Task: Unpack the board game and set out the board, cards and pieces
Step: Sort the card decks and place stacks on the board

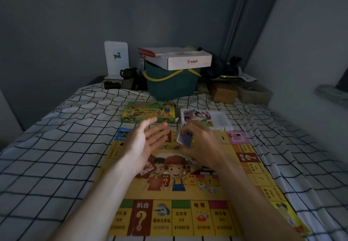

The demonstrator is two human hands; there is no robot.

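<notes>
The yellow game board (188, 216) lies unfolded on the checked bedsheet in front of me. My right hand (203, 142) grips a small stack of cards (184, 137) above the board's far half. My left hand (145, 142) hovers beside it, palm up, fingers straight, holding nothing. Behind the board lies the green game box (148, 111). To its right stands a white plastic tray (220, 121) with cards and small coloured pieces inside. Two dice shapes (207, 188) show on the board; I cannot tell whether they are printed or real.
A green basket (171, 86) with a yellow handle stands at the bed's far end, a white cardboard box (180, 59) on top of it. A white bookend (116, 58), dark small items and brown boxes (224, 92) line the wall. Checked sheet (56, 156) surrounds the board.
</notes>
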